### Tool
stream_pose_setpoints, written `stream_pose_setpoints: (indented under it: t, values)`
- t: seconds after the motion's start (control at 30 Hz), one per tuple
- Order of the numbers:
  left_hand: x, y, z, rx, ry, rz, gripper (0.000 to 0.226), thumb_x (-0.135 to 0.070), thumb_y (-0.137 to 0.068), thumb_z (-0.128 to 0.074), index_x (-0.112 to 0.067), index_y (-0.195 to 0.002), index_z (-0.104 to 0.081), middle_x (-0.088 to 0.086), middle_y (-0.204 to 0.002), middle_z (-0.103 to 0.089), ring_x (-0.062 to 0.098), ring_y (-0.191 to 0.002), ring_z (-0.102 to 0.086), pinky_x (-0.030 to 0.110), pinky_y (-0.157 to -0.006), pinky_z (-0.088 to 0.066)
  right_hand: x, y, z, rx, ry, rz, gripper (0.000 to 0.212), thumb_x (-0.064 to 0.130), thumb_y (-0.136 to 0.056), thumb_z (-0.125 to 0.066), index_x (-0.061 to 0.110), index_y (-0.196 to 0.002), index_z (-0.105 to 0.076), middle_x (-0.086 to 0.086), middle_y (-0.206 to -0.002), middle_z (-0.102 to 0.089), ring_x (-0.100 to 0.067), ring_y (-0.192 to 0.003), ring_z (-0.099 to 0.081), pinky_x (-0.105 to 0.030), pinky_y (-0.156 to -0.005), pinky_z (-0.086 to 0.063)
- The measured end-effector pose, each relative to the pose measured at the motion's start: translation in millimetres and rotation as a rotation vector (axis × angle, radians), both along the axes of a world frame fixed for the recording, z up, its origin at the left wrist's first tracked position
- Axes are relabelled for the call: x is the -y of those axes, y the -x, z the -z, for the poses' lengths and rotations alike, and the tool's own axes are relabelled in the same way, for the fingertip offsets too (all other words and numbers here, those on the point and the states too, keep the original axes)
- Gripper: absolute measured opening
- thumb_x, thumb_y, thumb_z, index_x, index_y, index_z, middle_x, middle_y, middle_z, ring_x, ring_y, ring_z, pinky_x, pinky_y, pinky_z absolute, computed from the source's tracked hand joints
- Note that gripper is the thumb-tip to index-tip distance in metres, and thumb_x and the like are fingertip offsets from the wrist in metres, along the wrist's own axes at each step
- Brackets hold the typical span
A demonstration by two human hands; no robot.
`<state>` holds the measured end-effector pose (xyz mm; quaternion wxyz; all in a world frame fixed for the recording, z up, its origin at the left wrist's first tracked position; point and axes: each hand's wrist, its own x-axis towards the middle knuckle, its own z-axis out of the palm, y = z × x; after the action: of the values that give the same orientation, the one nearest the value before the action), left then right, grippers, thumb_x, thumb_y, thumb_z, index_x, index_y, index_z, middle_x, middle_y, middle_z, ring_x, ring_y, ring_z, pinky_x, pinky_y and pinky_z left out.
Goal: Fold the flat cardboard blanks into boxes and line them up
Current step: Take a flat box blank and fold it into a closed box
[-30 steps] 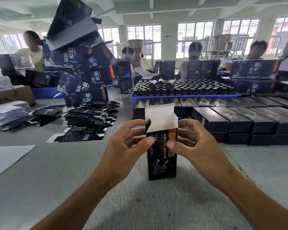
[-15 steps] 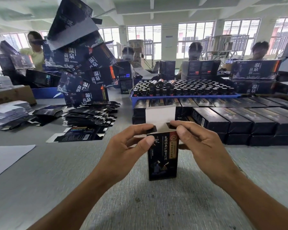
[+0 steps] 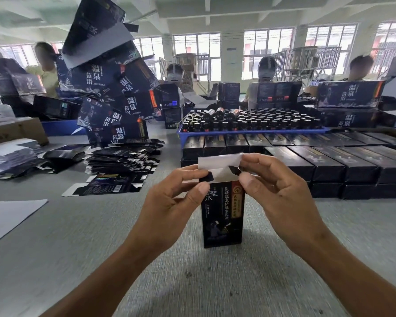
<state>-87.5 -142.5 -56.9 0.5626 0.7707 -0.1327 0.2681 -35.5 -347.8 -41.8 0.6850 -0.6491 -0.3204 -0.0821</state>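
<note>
Now your left hand point(image 3: 169, 202) and right hand point(image 3: 281, 191) each grip the upright box point(image 3: 223, 216) standing on the surface point(image 3: 78, 236), pinching its side tabs inward. Tuck both flat, then fold the white lid flap point(image 3: 217, 161) squarely.

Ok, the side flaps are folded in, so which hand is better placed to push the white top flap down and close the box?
Probably the right hand: its fingertips already reach the white top flap, while the left hand pinches the small side flap lower down, steadying the box.
</note>
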Motion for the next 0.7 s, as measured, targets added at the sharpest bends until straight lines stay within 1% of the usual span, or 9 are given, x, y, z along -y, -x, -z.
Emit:
stream_pose_setpoints:
  t: [0.1, 0.17, 0.23, 0.33, 0.43, 0.5, 0.6, 0.67, 0.7]
  values:
    - [-0.6, 0.1, -0.1, 0.011, -0.015, -0.001, 0.032, -0.048, -0.087, -0.064, -0.038, -0.117, -0.069, -0.021, -0.128, -0.063, 0.006, -0.117, -0.064, 0.025, -0.085, -0.058, -1.4, 2.8, -1.4, 0.012, -0.038, 0.03, 0.031, 0.046, -0.084, -0.065, 0.029, -0.11, -0.067, 0.018, -0.108, -0.074, -0.001, -0.103, -0.069, -0.009, -0.081, -0.051]
    - [-0.8, 0.8, -0.2, 0.011, -0.019, 0.003, 0.031, -0.047, -0.088, -0.064, -0.037, -0.117, -0.069, -0.021, -0.128, -0.063, 0.006, -0.118, -0.064, 0.022, -0.084, -0.057, -2.2, 4.0, -2.3, 0.018, -0.048, 0.051, 0.032, 0.051, -0.084, -0.063, 0.03, -0.109, -0.066, 0.019, -0.107, -0.073, 0.001, -0.102, -0.069, -0.008, -0.08, -0.05]
    - [-0.9, 1.0, 0.2, 0.014, -0.016, 0.003, 0.028, -0.041, -0.091, -0.068, -0.033, -0.117, -0.069, -0.018, -0.128, -0.065, 0.007, -0.117, -0.065, 0.021, -0.084, -0.056, -2.5, 4.5, -2.3, 0.022, -0.047, 0.057, 0.033, 0.052, -0.085, -0.062, 0.034, -0.113, -0.066, 0.019, -0.11, -0.073, 0.002, -0.104, -0.068, -0.007, -0.081, -0.05]
    - [-0.1, 1.2, 0.4, 0.024, -0.02, 0.009, 0.029, -0.034, -0.093, -0.066, -0.026, -0.12, -0.069, -0.014, -0.128, -0.066, 0.01, -0.116, -0.066, 0.023, -0.084, -0.057, -3.0, 5.1, -2.3, 0.058, -0.03, 0.071, 0.026, 0.044, -0.089, -0.063, 0.036, -0.112, -0.07, 0.018, -0.108, -0.073, 0.001, -0.102, -0.068, -0.008, -0.081, -0.05]
    - [0.2, 1.9, 0.4, 0.026, -0.014, 0.021, 0.029, -0.031, -0.093, -0.064, -0.022, -0.121, -0.068, -0.01, -0.124, -0.069, 0.013, -0.116, -0.066, 0.025, -0.084, -0.058, -2.9, 5.7, -2.7, 0.057, -0.048, 0.06, 0.021, 0.035, -0.088, -0.065, 0.031, -0.107, -0.073, 0.014, -0.102, -0.075, -0.001, -0.097, -0.07, -0.009, -0.078, -0.051]
    - [0.3, 2.3, 0.4, 0.018, -0.013, 0.024, 0.028, -0.029, -0.094, -0.064, -0.021, -0.121, -0.067, -0.008, -0.122, -0.07, 0.014, -0.116, -0.066, 0.027, -0.084, -0.058, -2.3, 5.7, -2.7, 0.039, -0.062, 0.031, 0.021, 0.033, -0.087, -0.066, 0.028, -0.106, -0.074, 0.012, -0.103, -0.075, -0.003, -0.096, -0.071, -0.009, -0.077, -0.051]
    - [0.9, 2.2, 0.4, -0.012, -0.001, 0.009, 0.029, -0.034, -0.094, -0.067, -0.022, -0.121, -0.067, -0.007, -0.122, -0.071, 0.016, -0.117, -0.066, 0.04, -0.088, -0.059, -1.9, 3.1, -1.4, 0.015, -0.067, 0.024, 0.015, 0.024, -0.09, -0.069, 0.027, -0.104, -0.075, 0.012, -0.105, -0.075, -0.005, -0.097, -0.071, -0.01, -0.077, -0.051]
    - [2.0, 2.7, -0.2, -0.022, 0.006, 0.0, 0.033, -0.039, -0.092, -0.067, -0.024, -0.121, -0.067, -0.006, -0.122, -0.071, 0.018, -0.116, -0.066, 0.05, -0.088, -0.058, -2.2, 0.8, 0.3, 0.011, -0.062, 0.038, 0.02, 0.012, -0.092, -0.069, 0.027, -0.103, -0.075, 0.012, -0.106, -0.075, -0.006, -0.096, -0.072, -0.012, -0.077, -0.053]
    - [2.7, 3.4, -0.7, -0.022, 0.008, 0.0, 0.034, -0.041, -0.09, -0.066, -0.026, -0.121, -0.067, -0.007, -0.123, -0.071, 0.018, -0.116, -0.067, 0.051, -0.087, -0.058, -2.2, 0.1, 0.9, 0.011, -0.058, 0.045, 0.022, 0.01, -0.092, -0.068, 0.028, -0.102, -0.075, 0.012, -0.107, -0.075, -0.007, -0.096, -0.072, -0.013, -0.078, -0.053]
